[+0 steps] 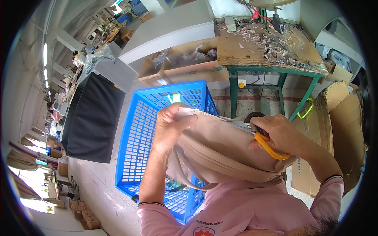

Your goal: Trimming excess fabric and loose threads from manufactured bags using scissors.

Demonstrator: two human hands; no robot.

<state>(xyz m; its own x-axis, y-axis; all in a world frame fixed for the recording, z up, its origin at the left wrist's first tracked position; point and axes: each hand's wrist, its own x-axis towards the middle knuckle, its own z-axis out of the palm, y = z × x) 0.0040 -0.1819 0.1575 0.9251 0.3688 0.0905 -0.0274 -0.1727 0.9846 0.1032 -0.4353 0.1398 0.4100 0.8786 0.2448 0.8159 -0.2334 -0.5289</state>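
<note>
A beige bag (226, 139), apparently of fabric or soft leather, hangs in front of my chest with a long strap drooping along its near side. My left hand (170, 122) pinches its upper edge at the left end between thumb and fingers. In my right hand (280, 133) is a pair of scissors (271, 148) with a yellow-orange handle loop and a darker one. Their metal blades point left and lie along the bag's top edge. Whether the blades are cutting into anything cannot be made out.
Below the bag stands a blue plastic crate (136, 133). Beyond it is a green-legged table (228, 49) strewn with scraps. Large cardboard boxes (313, 151) stand at the right, a carton (193, 70) holding plastic-wrapped things at the back, and a black-draped stand (94, 122) at the left.
</note>
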